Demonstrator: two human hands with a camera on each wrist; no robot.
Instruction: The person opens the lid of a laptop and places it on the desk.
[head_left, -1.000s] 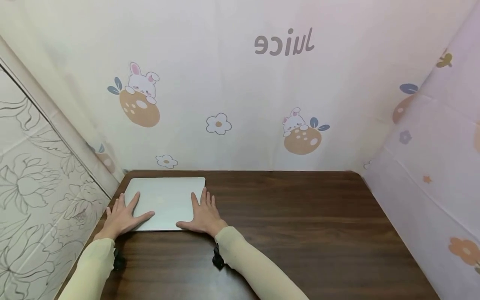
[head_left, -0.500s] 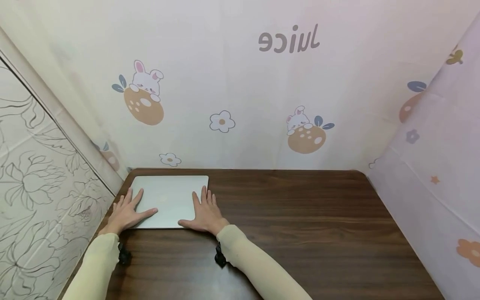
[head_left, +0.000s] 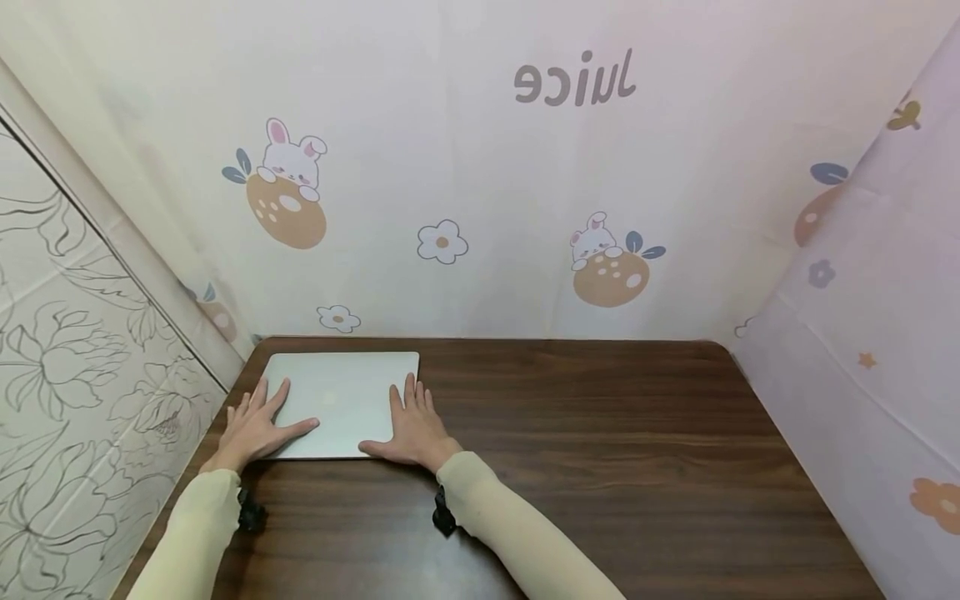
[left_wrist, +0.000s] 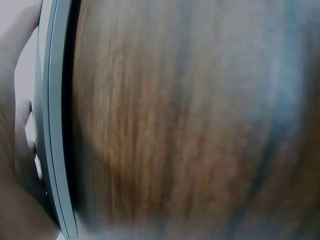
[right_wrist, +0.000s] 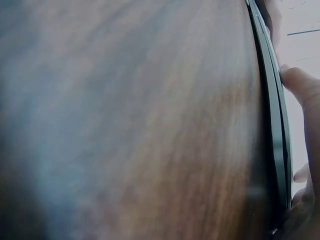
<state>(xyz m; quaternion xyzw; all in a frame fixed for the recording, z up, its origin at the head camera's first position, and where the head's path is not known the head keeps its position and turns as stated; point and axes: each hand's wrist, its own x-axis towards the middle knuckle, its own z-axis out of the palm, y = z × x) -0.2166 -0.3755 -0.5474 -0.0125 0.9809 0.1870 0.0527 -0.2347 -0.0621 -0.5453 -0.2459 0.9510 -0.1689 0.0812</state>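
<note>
Head view: left hand [head_left: 251,431] and right hand [head_left: 412,432], fingers spread, gripping nothing, rest on a closed laptop [head_left: 339,404] near the far left corner of the table [head_left: 600,467], seemingly steadying it; any lift would need fingertips beneath.

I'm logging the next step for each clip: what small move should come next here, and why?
Probably curl the left hand and right hand round the side edges of the closed laptop: both lie spread at its two sides, thumbs on its top and fingers looking straight, so neither seems to grip it yet.
</note>
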